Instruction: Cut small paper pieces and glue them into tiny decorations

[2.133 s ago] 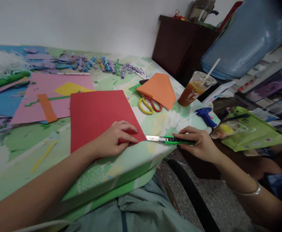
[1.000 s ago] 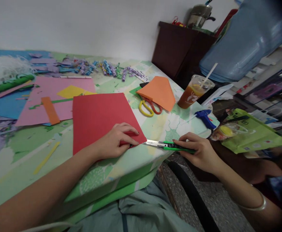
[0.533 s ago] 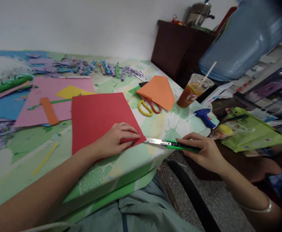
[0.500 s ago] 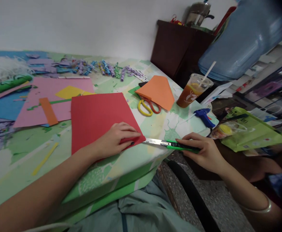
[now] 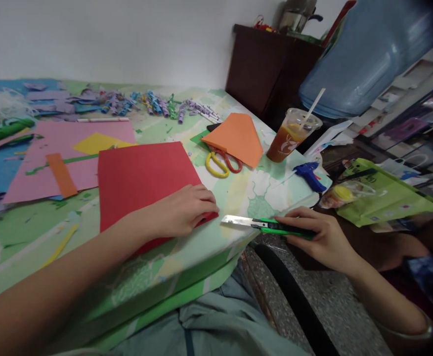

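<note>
A red sheet of paper (image 5: pixel 138 178) lies near the front edge of the cloth-covered table. My left hand (image 5: pixel 183 210) rests on its right corner, fingers curled together around the edge there. My right hand (image 5: pixel 316 235) is closed round the green and black handle of a utility knife (image 5: pixel 268 225). The knife's silver blade is extended and points left, its tip a little to the right of the red paper's corner and apart from it.
Scissors (image 5: pixel 218 165) lie partly under an orange sheet (image 5: pixel 238 138). Right of them stand a drink cup (image 5: pixel 285 143) and a blue glue gun (image 5: pixel 310 175). Pink paper (image 5: pixel 34 168) and rolled paper pieces (image 5: pixel 157 104) lie left and behind.
The blade tip has come away from the red paper's corner, leaving a small gap. My left fingers have curled in more at the corner. The whole view has shifted slightly.
</note>
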The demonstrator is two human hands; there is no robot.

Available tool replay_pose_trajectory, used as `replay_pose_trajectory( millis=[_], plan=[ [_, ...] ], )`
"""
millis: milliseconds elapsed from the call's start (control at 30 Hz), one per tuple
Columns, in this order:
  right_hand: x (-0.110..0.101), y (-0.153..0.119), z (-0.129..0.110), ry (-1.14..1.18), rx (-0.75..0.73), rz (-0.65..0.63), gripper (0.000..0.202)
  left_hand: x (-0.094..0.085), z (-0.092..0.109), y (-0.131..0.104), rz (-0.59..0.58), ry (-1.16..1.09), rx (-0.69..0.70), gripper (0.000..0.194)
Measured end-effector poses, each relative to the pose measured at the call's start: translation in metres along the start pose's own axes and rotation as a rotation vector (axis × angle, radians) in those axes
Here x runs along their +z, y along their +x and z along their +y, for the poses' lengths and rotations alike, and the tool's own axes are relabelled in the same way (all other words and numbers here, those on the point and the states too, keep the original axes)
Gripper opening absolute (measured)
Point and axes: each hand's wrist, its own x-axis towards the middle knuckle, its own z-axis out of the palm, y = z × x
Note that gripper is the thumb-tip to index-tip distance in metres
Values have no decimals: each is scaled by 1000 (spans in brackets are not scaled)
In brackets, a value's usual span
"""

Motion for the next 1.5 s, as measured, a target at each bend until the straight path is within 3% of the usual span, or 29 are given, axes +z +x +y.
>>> replay_pose_trajectory(
  millis=[367,567,1033,1233,1367,1500],
  plan=[
    [4,-7,13,13,189,56,32,3,-9,15,-6,-46,79,25],
    [5,-6,16,25,203,69,31,3,-7,16,-50,-23,41,43],
    [8,-13,19,64,256,77,29,4,-12,12,14,-191,33,26],
    [8,-14,17,33,239,101,28,-1,-5,8,-17,-94,64,36],
    [8,-16,16,38,241,102,27,-3,-3,4,-39,-78,74,30],
    [9,-18,17,66,269,85,29,-1,-6,-1,10,-116,77,31]
  ],
)
